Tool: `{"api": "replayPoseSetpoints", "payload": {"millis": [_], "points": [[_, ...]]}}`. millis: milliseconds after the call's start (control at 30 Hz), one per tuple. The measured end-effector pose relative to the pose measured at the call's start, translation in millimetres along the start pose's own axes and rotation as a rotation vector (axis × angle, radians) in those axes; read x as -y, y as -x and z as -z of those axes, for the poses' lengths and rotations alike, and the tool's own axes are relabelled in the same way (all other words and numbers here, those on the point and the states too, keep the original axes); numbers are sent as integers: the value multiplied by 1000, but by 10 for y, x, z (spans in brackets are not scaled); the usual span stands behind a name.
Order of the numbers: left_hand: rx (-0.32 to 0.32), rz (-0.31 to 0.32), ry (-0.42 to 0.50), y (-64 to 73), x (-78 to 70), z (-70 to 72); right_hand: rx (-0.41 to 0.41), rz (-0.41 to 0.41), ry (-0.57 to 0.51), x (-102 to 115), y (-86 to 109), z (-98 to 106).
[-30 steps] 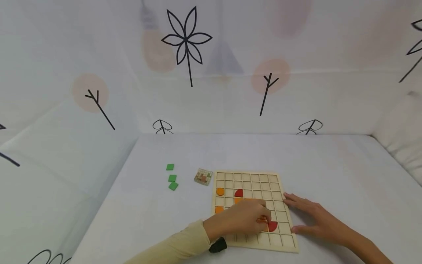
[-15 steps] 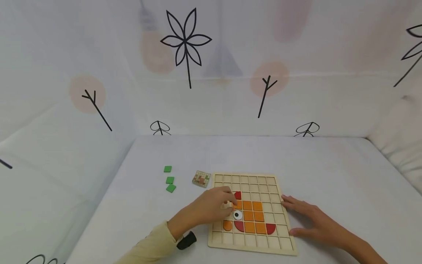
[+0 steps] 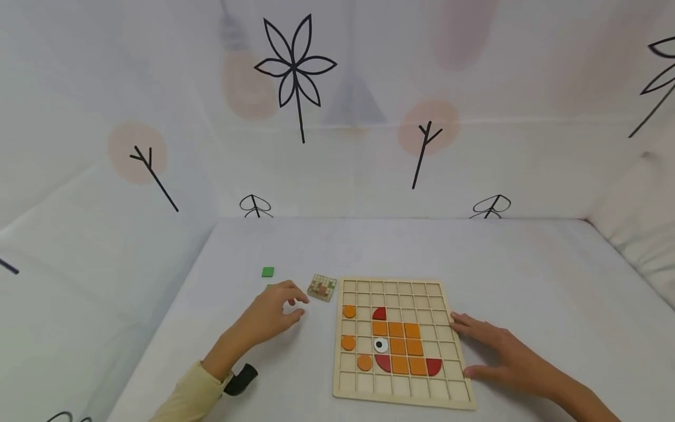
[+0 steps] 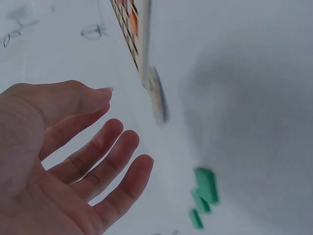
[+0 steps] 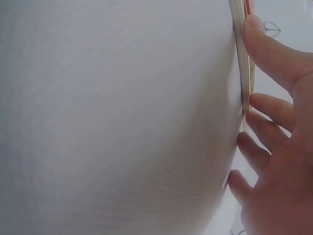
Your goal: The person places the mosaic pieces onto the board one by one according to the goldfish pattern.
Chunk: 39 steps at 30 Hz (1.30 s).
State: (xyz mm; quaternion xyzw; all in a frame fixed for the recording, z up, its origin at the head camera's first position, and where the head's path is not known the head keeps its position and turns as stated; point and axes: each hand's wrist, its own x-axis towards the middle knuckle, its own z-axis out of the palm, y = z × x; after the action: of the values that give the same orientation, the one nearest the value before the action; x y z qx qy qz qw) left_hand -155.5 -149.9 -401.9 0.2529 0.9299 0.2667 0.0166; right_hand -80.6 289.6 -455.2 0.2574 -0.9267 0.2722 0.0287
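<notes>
In the head view a wooden grid board (image 3: 364, 385) lies on the table with orange squares (image 3: 397, 346), orange discs (image 3: 349, 312), red quarter-circle pieces (image 3: 434, 367) and a white eye tile (image 3: 381, 344) in its cells. My left hand (image 3: 266, 313) hovers left of the board, fingers loosely bent with nothing between them. It covers part of the green square tiles (image 4: 206, 186), which all show in the left wrist view. My right hand (image 3: 508, 357) touches the board's right edge with its thumb and fingertips, fingers spread.
A small pattern card (image 3: 322, 288) lies between the left hand and the board. Beyond it, one green tile (image 3: 268, 272) shows on the white table (image 3: 527, 264). A printed cloth (image 3: 358, 170) hangs behind the table.
My left hand has moved left from over the board to beside the green tiles, uncovering the eye tile and the orange discs. The right hand stays at the board's edge.
</notes>
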Motion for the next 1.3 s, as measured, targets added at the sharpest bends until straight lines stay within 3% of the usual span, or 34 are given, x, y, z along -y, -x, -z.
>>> {"api": "replayPoseSetpoints", "payload": {"millis": [267,400,667,900,1100,1300], "points": [[-90,150,-18,101,450,40,4,-25,7,-7,14,17],[-108,211,-20,120,573,11,2,-8,-8,-23,16,-3],[-112,221,27,47,602,-26,-11,8,-17,-19,15,-4],[-113,253,-8,24,536,-45,-12,50,-49,-33,-6,-37],[-128,227,-20,19,504,-35,-12,33,-34,-27,0,-26],[-87,198,1,-6,468,-24,-13,43,-26,-18,8,1]]}}
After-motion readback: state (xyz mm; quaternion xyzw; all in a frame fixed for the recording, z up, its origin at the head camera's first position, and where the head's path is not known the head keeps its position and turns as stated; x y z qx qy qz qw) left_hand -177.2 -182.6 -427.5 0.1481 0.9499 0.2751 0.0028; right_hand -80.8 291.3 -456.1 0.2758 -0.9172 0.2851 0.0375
